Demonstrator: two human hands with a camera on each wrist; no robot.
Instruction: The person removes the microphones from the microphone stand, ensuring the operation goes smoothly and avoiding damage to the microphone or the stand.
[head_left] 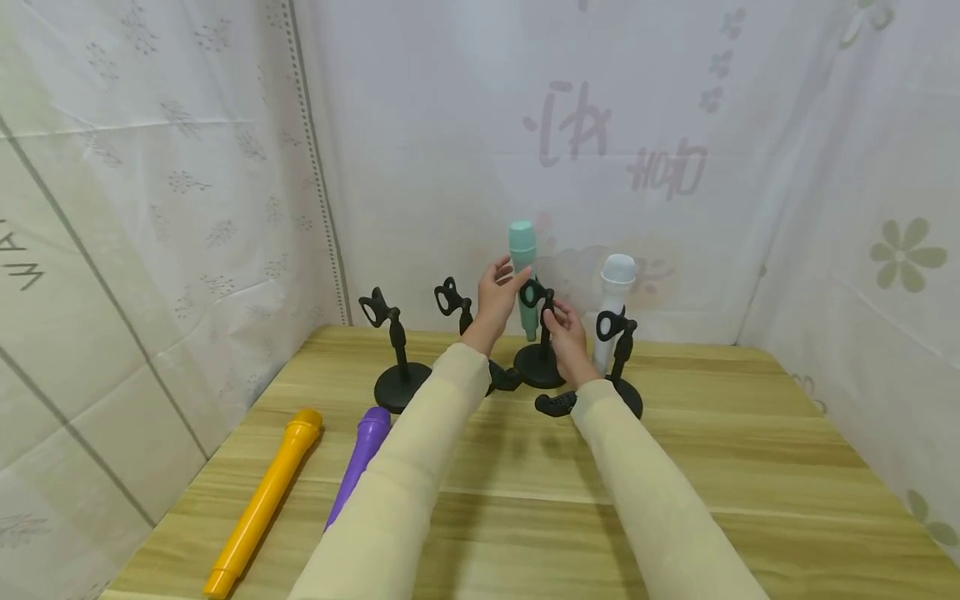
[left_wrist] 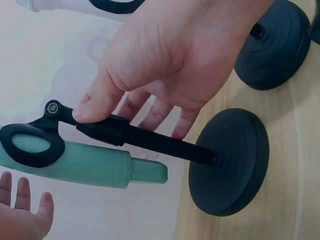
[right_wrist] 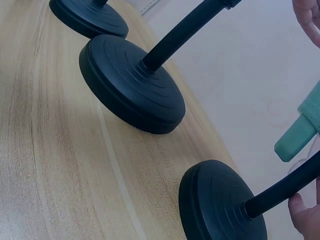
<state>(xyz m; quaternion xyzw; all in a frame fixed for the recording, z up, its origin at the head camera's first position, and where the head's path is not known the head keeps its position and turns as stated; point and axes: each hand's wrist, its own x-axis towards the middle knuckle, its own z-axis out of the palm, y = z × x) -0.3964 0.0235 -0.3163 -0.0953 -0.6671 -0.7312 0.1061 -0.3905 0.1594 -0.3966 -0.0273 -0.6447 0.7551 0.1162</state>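
Note:
A mint-green toy microphone [head_left: 522,237] stands upright in the ring clip of a black desk microphone stand [left_wrist: 170,145]. My right hand [head_left: 568,337] grips this stand's post, thumb on the near side, fingers behind. On the microphone's left side is my left hand [head_left: 497,300], its fingers loosely extended; the thumb overlaps the microphone beside the clip. The left wrist view shows those fingers [left_wrist: 22,195] at the edge of the green barrel. Just right of my right hand, a white microphone [head_left: 618,271] sits at another black stand [head_left: 622,358].
Two more black stands [head_left: 401,375] [right_wrist: 132,85] stand to the left, their clips bare. Nearer lie an orange microphone [head_left: 262,500] and a purple microphone [head_left: 360,458], partly behind my left sleeve. Small black curved pieces [head_left: 555,406] show near my forearms. A patterned curtain [head_left: 420,167] borders the table.

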